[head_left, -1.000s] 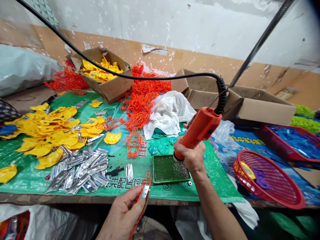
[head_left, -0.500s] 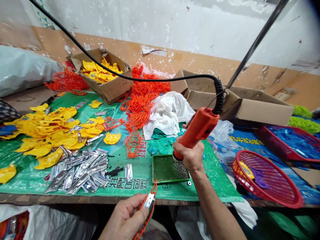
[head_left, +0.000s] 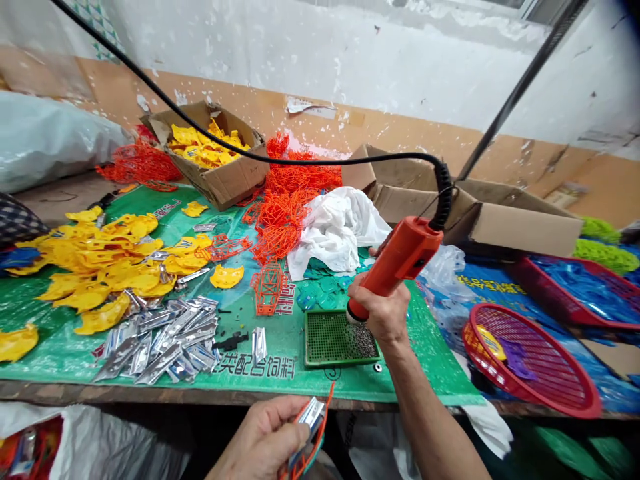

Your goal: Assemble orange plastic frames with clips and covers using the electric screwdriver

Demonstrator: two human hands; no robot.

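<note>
In my right hand (head_left: 386, 312) is an orange electric screwdriver (head_left: 403, 257), its tip pointing down over the right part of a green perforated screw tray (head_left: 327, 363) where small screws (head_left: 363, 341) are heaped. A black cable runs from its top end. My left hand (head_left: 273, 433), low in front of the table edge, pinches an orange plastic frame (head_left: 326, 421) with a silver plate (head_left: 313, 412) on it; a strip of green shows along its side. Silver plates (head_left: 173, 340) lie piled on the left of the table, and one single plate (head_left: 259, 345) lies beside the tray.
Yellow plastic parts (head_left: 115, 260) are heaped at left, below a cardboard box (head_left: 215, 177) of more. Tangled orange frames (head_left: 285, 207) and a white cloth (head_left: 340, 227) lie behind the tray. A red basket (head_left: 545, 360) stands at right. The black cable (head_left: 310, 161) hangs across the view.
My left hand has moved slightly right with the orange frame, which has turned a little. My right hand holds the screwdriver at nearly the same place over the screws.
</note>
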